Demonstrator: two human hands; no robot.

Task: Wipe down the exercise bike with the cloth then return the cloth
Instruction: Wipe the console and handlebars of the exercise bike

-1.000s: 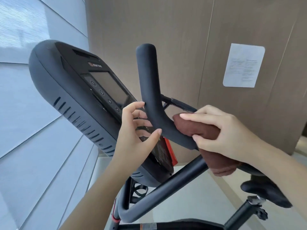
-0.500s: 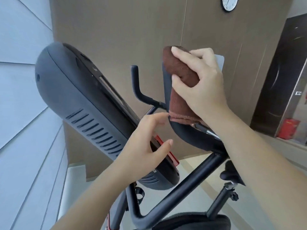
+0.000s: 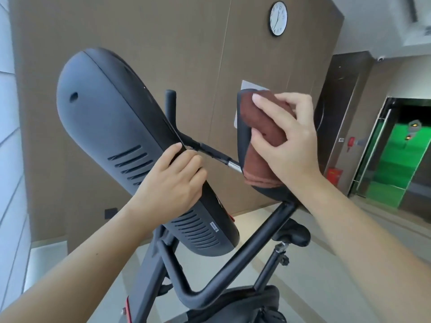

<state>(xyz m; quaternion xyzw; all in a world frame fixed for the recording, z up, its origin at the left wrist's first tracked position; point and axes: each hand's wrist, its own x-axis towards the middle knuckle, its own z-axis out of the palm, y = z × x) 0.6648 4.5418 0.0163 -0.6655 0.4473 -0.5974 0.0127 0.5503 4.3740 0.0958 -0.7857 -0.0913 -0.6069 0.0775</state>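
The exercise bike's dark grey console (image 3: 112, 127) fills the middle left, seen from its vented back. My left hand (image 3: 172, 180) grips the console's right edge with curled fingers. Right of it rises the near black handlebar (image 3: 242, 136), wrapped in a brown cloth (image 3: 258, 145). My right hand (image 3: 289, 138) holds that cloth around the bar, fingers curled over it. A second handlebar (image 3: 170, 106) stands behind the console. The black frame tube (image 3: 251, 250) runs diagonally below, with the saddle (image 3: 296, 234) at lower right.
A brown panelled wall (image 3: 186, 54) with a clock (image 3: 278, 17) stands behind the bike. A white paper sheet (image 3: 250, 85) shows behind the handlebar. A doorway with a green floor (image 3: 396, 164) and a red box (image 3: 334, 177) lie at the right.
My left hand has gone from hovering open beside the console to gripping its edge. My right hand with the cloth stays high on the handlebar after sliding up from the bend. The view has tilted upward.
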